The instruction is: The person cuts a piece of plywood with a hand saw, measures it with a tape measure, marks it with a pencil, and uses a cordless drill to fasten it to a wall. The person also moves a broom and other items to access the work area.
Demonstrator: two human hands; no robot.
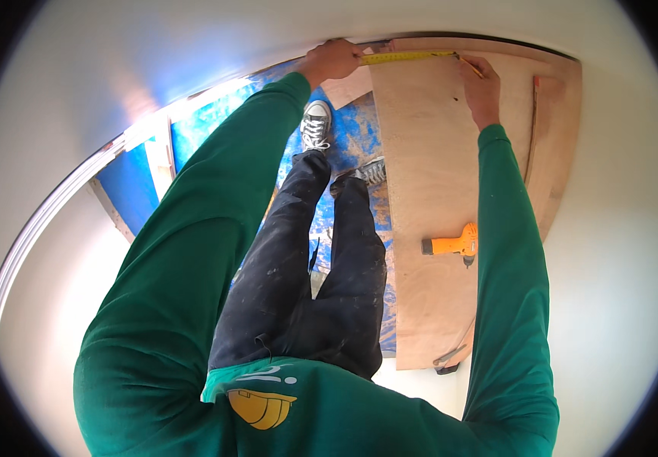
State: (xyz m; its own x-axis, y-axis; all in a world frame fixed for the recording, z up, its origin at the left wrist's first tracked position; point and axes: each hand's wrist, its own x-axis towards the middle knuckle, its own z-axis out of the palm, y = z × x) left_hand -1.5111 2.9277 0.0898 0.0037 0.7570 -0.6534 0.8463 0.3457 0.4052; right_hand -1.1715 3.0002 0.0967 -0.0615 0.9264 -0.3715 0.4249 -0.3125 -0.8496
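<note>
My left hand (334, 59) is closed at the left end of a yellow tape measure (406, 57); the case, if it is in my palm, stays hidden. The blade runs to the right, along the far edge of a large light-brown wooden board (428, 145). At the blade's right end my right hand (483, 90) pinches a pencil (472, 67), its tip close to the tape and the board. Both arms reach far forward in green sleeves.
An orange cordless drill (454, 244) lies on the board, near my right forearm. Blue sheeting (355, 126) covers the floor around my shoes. A wooden strip (533, 126) lies at the right, and a hand tool (448, 356) near the board's close end. White walls curve around.
</note>
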